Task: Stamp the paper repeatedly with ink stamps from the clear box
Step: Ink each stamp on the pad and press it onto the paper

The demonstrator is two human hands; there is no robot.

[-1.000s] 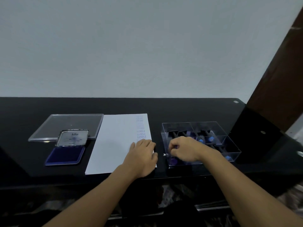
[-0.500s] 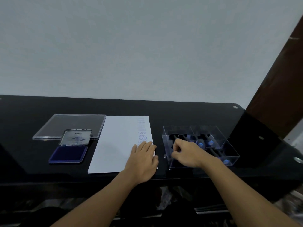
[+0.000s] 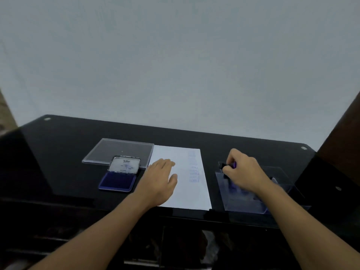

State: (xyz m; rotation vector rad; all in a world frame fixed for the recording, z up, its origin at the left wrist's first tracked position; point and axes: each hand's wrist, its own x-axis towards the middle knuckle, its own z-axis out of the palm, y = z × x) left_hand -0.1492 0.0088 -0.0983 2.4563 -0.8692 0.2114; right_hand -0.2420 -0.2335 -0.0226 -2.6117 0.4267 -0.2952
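Observation:
A white sheet of paper (image 3: 181,191) lies on the black table, with a column of faint blue stamp marks (image 3: 193,170) down its right side. My left hand (image 3: 160,179) rests flat on the sheet's left part, fingers straight. Right of the sheet stands the clear box (image 3: 280,201) with several blurred stamps inside. Above the box's far left corner my right hand (image 3: 243,171) pinches a dark stamp (image 3: 229,165) with a purple end. An open ink pad (image 3: 117,181) with a blue cushion lies left of the paper.
The box's clear lid (image 3: 116,151) lies flat behind the ink pad. The black glass table (image 3: 68,162) ends at a near edge just below the paper. A dark brown panel (image 3: 342,129) stands at the right.
My right hand has risen out of the box with a stamp pinched in its fingers. My left hand slid left across the paper. The view has swung to the left.

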